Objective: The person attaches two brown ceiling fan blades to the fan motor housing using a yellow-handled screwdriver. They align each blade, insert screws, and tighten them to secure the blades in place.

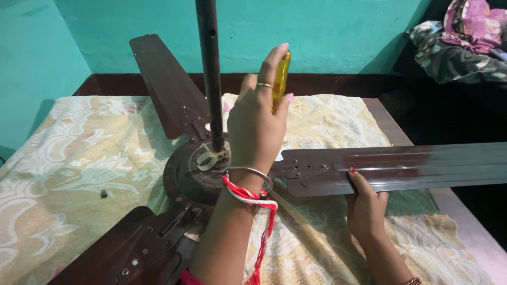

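A brown ceiling fan lies on a bed, its motor hub [185, 177] facing up and its dark downrod [211, 68] standing upright. My left hand [253, 132], with a ring, a metal bangle and red thread at the wrist, is shut on the yellow handle of a screwdriver [280, 79] held upright over the hub. The hand hides the shaft. My right hand [364, 203] grips the near edge of the long right blade [417, 166], thumb on top, close to its bracket [298, 169].
Another blade [163, 79] points to the back left and a third [121, 248] to the near left. A small dark screw [103, 193] lies on the floral bedsheet [79, 153]. Crumpled clothes [465, 37] lie at the top right beside the teal wall.
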